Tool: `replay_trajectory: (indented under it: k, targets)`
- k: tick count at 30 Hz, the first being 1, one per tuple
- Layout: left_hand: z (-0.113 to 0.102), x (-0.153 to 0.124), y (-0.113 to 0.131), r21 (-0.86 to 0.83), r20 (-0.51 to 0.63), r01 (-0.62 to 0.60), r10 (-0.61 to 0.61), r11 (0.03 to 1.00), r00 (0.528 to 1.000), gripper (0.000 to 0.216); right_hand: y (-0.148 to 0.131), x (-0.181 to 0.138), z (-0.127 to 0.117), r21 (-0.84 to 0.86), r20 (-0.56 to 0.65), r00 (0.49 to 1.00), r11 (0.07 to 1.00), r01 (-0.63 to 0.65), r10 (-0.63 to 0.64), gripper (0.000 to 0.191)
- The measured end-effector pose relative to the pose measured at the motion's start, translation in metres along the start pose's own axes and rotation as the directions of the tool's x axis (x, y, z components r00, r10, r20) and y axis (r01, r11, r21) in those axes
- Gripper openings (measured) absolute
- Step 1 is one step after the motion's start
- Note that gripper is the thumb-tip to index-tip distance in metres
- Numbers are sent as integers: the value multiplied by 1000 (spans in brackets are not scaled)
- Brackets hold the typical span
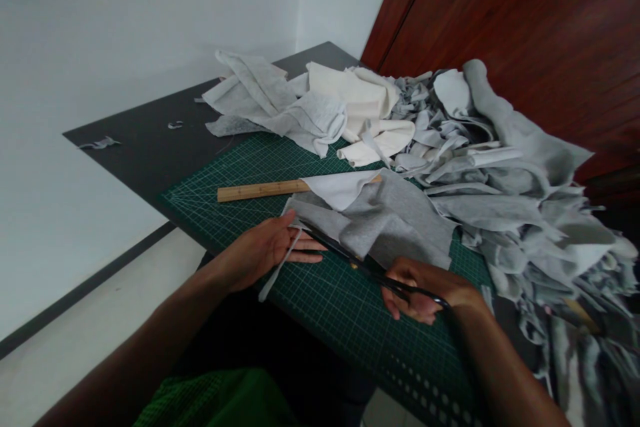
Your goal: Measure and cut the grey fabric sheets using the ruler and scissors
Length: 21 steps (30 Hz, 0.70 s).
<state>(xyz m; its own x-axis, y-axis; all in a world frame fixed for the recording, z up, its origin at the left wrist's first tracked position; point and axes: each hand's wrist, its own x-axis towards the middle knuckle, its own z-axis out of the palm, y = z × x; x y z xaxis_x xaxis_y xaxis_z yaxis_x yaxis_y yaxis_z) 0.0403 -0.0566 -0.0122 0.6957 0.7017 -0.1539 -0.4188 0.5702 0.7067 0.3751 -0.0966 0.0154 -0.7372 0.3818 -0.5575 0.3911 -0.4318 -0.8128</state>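
My right hand (420,290) is wrapped round the handles of a pair of black scissors (337,250). Their blades point left, along the near edge of a piece of grey fabric (405,210) with a folded-over white corner. At that fabric's left end, my left hand (267,247) pinches the edge under its thumb, the other fingers stretched below the blade tips. A thin pale fabric strip (280,267) hangs down across the left palm. Behind the fabric lies a wooden ruler (260,191), its right part mostly covered.
The green cutting mat (345,317) lies on a dark table (150,153). White and cream cloth pieces (300,110) are heaped at the back. A large pile of grey fabric scraps (515,180) fills the right side. Small scraps (103,143) lie at the left, near a white wall.
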Motion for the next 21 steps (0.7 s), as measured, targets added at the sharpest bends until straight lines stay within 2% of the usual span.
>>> replay_trajectory:
  k: [8,13,16,21]
  targets:
    - [-3,2,-1,47,-34,14,-13,999,999,51,-3,5,3,-4,2,999,999,32,-32,42]
    - [1,-1,-4,148,-65,-11,21,989,998,63,-3,8,4,-10,7,999,999,37,-37,43]
    - [0,-4,-11,211,-100,-37,60,977,993,56,-3,10,4,-3,12,998,999,54,-54,45]
    - [-4,-5,-17,231,-3,-142,147,962,989,49,-7,13,5,25,24,999,999,48,-49,50]
